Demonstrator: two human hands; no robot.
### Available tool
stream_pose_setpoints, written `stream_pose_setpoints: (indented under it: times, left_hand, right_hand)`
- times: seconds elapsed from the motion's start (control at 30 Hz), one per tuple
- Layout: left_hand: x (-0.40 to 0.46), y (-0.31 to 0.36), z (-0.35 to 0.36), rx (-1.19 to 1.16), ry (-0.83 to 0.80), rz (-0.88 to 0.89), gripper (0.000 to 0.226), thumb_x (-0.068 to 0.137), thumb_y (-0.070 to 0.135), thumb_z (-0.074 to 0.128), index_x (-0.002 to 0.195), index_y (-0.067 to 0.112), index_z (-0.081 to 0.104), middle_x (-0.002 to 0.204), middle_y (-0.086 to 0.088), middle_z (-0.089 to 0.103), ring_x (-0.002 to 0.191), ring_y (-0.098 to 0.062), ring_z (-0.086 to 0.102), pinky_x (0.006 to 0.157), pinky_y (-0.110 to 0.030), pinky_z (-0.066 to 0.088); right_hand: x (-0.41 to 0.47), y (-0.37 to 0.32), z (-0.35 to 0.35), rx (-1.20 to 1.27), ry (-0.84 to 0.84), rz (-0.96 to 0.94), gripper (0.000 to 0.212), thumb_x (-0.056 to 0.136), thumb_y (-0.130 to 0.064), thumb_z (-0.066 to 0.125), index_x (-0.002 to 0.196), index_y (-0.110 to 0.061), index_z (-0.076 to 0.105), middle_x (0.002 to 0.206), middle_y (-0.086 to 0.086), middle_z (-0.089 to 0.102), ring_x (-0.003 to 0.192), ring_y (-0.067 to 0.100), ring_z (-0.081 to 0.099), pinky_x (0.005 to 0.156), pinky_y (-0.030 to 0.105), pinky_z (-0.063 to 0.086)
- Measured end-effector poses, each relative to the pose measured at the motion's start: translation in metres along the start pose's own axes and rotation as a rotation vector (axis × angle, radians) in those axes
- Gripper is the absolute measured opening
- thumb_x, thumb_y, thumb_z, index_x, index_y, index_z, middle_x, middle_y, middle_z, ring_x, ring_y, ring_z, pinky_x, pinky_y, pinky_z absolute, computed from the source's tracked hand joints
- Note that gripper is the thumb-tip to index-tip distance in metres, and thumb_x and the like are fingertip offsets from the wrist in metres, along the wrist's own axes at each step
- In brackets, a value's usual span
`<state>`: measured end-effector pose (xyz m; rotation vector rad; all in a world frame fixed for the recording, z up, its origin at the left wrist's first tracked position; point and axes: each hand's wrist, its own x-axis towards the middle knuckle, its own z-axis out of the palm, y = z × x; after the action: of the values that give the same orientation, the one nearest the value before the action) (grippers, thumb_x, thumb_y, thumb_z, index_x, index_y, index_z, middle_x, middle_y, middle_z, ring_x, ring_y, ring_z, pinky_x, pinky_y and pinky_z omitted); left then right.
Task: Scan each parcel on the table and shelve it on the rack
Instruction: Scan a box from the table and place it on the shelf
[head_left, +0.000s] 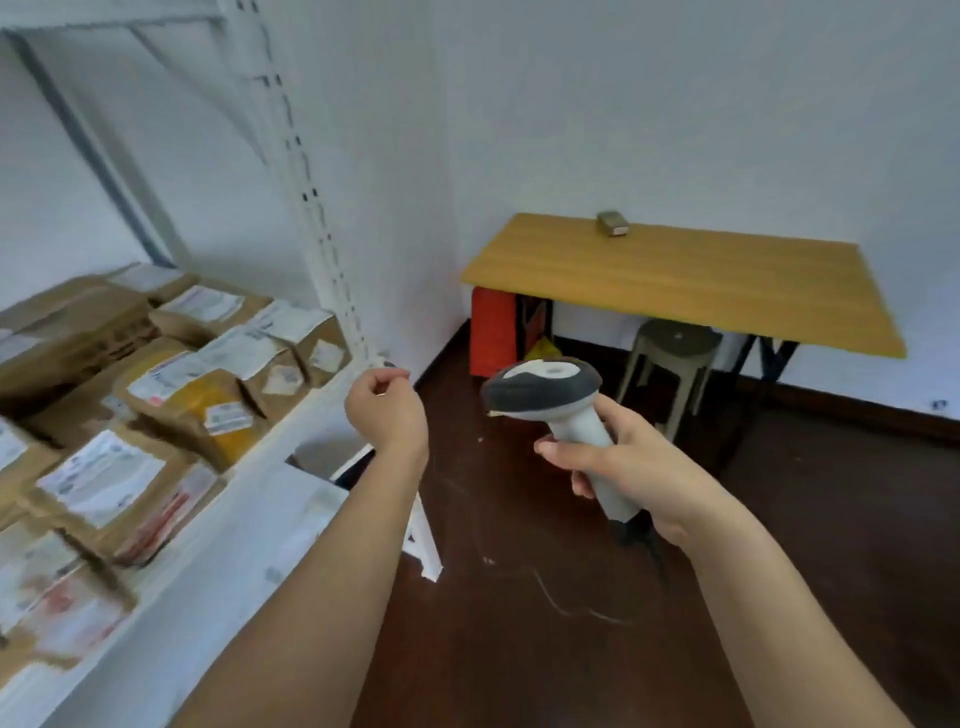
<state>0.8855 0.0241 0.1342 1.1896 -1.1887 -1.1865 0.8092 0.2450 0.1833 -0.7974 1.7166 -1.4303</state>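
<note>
- The last parcel (613, 224) in sight, a small olive-grey box, sits at the far edge of the wooden counter (685, 280), close to the wall and well apart from both hands.
- Judging by its look, it is light and fairly stiff, a compact box that one hand could span; the best hold would be across its two long sides, thumb on one and fingers on the other, leaving the label face clear for scanning. Which face carries the label cannot be told from here.
- The right hand (618, 467) grips the barcode scanner (556, 415) round its pale handle, fingers wrapped and thumb along the side; the dark head points left, away from the counter. A cable trails from the base of the handle to the floor.
- The left hand (387, 410) hangs in the air just beside the rack (322, 249), fingers loosely curled with nothing in them, so it is free to lift the box.
- The rack's shelf is crowded with cardboard parcels (197, 395) bearing white labels, some overlapping; these look soft-cornered and crumpled, so a small box set on top may slide unless placed on a flat spot.
</note>
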Motion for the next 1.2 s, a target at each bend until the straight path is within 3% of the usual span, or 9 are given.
stream_pose_setpoints:
  times: [0.07, 0.23, 0.5, 0.63, 0.77, 0.93, 1.2]
  left_hand:
    - [-0.004, -0.001, 0.072, -0.017, -0.103, -0.032, 0.035, 0.079, -0.007, 0.048, 0.061, 0.021, 0.06, 0.065, 0.001, 0.057, 0.058, -0.01, 0.051, 0.052, -0.016, 0.039]
    - [0.01, -0.009, 0.213, 0.022, -0.281, -0.121, 0.03, 0.08, -0.004, 0.048, 0.067, 0.018, 0.063, 0.065, -0.004, 0.058, 0.056, -0.016, 0.05, 0.052, -0.025, 0.041]
    - [0.088, -0.056, 0.424, 0.091, -0.421, -0.18, 0.027, 0.081, -0.003, 0.047, 0.069, 0.014, 0.063, 0.069, -0.003, 0.059, 0.059, -0.017, 0.05, 0.055, -0.027, 0.041]
    - [0.124, -0.066, 0.52, 0.155, -0.485, -0.292, 0.023, 0.087, 0.001, 0.047, 0.081, 0.01, 0.067, 0.072, -0.002, 0.059, 0.056, -0.015, 0.046, 0.052, -0.026, 0.037]
    - [0.147, -0.069, 0.611, 0.212, -0.538, -0.328, 0.027, 0.09, 0.002, 0.046, 0.076, 0.015, 0.064, 0.069, -0.003, 0.055, 0.052, -0.016, 0.039, 0.047, -0.026, 0.032]
    - [0.171, -0.087, 0.715, 0.251, -0.579, -0.333, 0.027, 0.091, -0.001, 0.043, 0.079, 0.012, 0.064, 0.066, -0.004, 0.054, 0.051, -0.018, 0.039, 0.046, -0.028, 0.032]
    - [0.244, -0.12, 0.883, 0.293, -0.459, -0.358, 0.027, 0.089, -0.002, 0.043, 0.076, 0.012, 0.062, 0.071, -0.004, 0.056, 0.056, -0.019, 0.045, 0.051, -0.028, 0.036]
  right_hand:
    - [0.027, -0.01, -0.055, 0.012, 0.116, -0.004, 0.034, 0.088, -0.017, 0.073, 0.117, -0.031, 0.062, 0.096, 0.007, 0.067, 0.056, 0.01, 0.056, 0.057, 0.018, 0.049]
    - [0.098, -0.016, -0.148, 0.107, 0.36, -0.023, 0.033, 0.087, -0.018, 0.075, 0.115, -0.03, 0.061, 0.082, -0.001, 0.065, 0.054, 0.011, 0.056, 0.055, 0.018, 0.049]
    - [0.245, -0.003, -0.243, 0.156, 0.519, 0.013, 0.033, 0.087, -0.018, 0.075, 0.115, -0.027, 0.062, 0.075, -0.005, 0.065, 0.056, 0.012, 0.056, 0.057, 0.019, 0.05]
    - [0.303, -0.023, -0.298, 0.194, 0.608, 0.026, 0.033, 0.085, -0.021, 0.077, 0.114, -0.024, 0.063, 0.081, 0.001, 0.067, 0.057, 0.012, 0.057, 0.055, 0.019, 0.049]
    - [0.358, -0.032, -0.355, 0.24, 0.719, -0.002, 0.033, 0.084, -0.021, 0.077, 0.113, -0.027, 0.062, 0.101, 0.009, 0.073, 0.056, 0.012, 0.055, 0.056, 0.019, 0.05]
    - [0.449, -0.02, -0.422, 0.264, 0.734, -0.004, 0.032, 0.085, -0.018, 0.076, 0.111, -0.032, 0.062, 0.103, 0.012, 0.071, 0.055, 0.013, 0.055, 0.056, 0.021, 0.049]
    - [0.62, -0.012, -0.558, 0.267, 0.657, 0.058, 0.032, 0.086, -0.021, 0.075, 0.114, -0.03, 0.061, 0.105, 0.01, 0.071, 0.058, 0.011, 0.056, 0.059, 0.019, 0.05]
